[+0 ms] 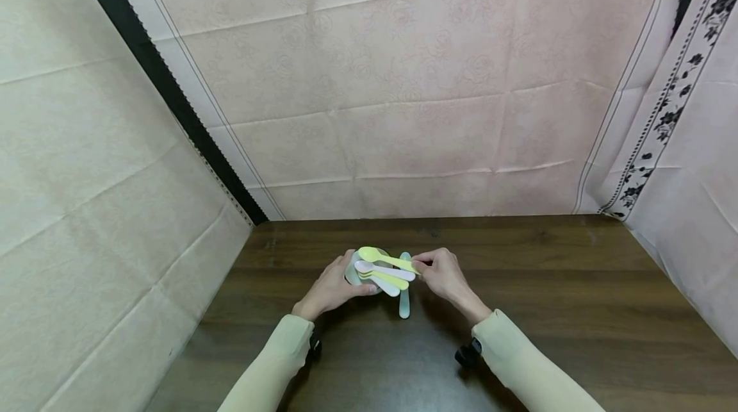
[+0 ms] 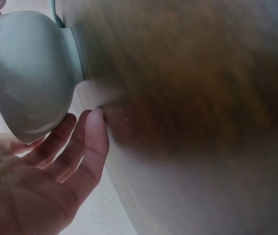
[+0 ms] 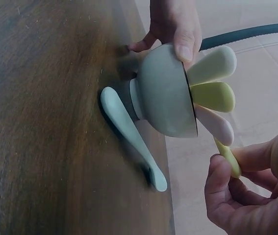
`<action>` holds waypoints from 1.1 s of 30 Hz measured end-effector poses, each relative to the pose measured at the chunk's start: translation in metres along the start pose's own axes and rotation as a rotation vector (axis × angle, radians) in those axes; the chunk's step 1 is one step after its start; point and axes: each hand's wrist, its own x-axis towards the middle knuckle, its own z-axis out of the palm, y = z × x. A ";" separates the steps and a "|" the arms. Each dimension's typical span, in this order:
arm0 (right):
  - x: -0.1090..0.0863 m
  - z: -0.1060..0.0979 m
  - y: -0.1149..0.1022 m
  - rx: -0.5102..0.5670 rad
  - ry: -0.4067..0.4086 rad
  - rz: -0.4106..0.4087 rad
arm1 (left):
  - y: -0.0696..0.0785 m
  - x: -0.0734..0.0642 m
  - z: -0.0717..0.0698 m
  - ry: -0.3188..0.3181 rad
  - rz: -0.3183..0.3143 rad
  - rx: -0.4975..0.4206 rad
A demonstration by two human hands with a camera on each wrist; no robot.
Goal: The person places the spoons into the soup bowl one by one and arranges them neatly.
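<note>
My left hand grips a pale green bowl, its thumb on the rim and its fingers around the side. My right hand pinches the handle end of a yellow spoon, whose head is above the bowl. Resting in the bowl with handles over the rim are a pale lilac spoon, another yellow spoon and a whitish spoon. A pale green spoon lies on the table just right of the bowl.
The dark brown wooden table ends at a light patterned cloth behind. More cloth flanks the left and right sides. Dark wrist devices sit below both sleeves.
</note>
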 end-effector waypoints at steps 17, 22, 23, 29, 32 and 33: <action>0.007 0.009 0.000 0.012 -0.010 -0.016 | -0.001 0.000 0.000 -0.003 0.003 -0.003; 0.007 0.010 -0.001 0.009 -0.008 -0.004 | -0.001 0.000 0.000 -0.003 0.009 -0.002; 0.007 0.011 -0.001 0.008 -0.008 0.001 | -0.001 0.000 0.000 -0.003 0.009 -0.002; 0.008 0.011 -0.002 0.006 -0.008 0.016 | -0.001 0.001 -0.001 -0.001 0.007 0.001; 0.007 0.011 -0.001 0.001 -0.013 0.018 | -0.001 0.001 -0.001 -0.001 0.005 0.003; 0.007 0.010 -0.001 0.000 -0.015 0.020 | -0.001 0.001 -0.001 -0.001 0.004 0.006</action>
